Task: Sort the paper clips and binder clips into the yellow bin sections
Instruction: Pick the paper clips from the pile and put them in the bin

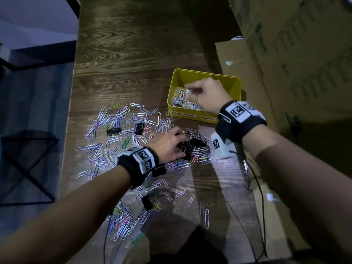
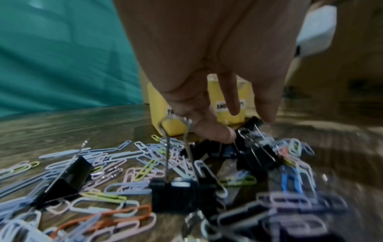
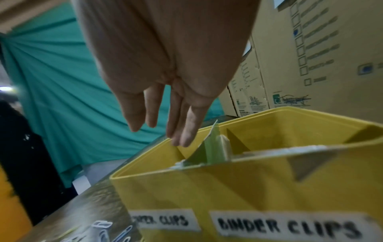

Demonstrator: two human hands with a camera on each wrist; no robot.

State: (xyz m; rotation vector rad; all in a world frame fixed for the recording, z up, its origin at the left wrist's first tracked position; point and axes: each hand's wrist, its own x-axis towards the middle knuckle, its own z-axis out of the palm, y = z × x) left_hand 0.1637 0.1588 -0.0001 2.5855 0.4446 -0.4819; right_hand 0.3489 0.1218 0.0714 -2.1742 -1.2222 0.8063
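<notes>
The yellow bin (image 1: 235, 86) stands on the wooden table, with front labels "PAPER CLIPS" (image 3: 163, 220) on the left and "BINDER CLIPS" (image 3: 286, 226) on the right. My right hand (image 1: 190, 88) hovers over the left section, fingers (image 3: 186, 131) straight and empty above the paper clips in the bin (image 1: 181, 100). Loose coloured paper clips (image 1: 106, 155) cover the table. My left hand (image 1: 182, 141) reaches into a cluster of black binder clips (image 1: 198, 143). It pinches the wire handle (image 2: 176, 120) of one binder clip (image 2: 174, 194).
Other binder clips lie in the pile (image 1: 113, 131) (image 1: 139, 128) (image 1: 147, 202). Cardboard boxes (image 1: 285, 54) stand close on the right, behind the bin. Black cables (image 1: 257, 187) run along the table's right side. The table's left edge (image 1: 73, 92) drops off to the floor.
</notes>
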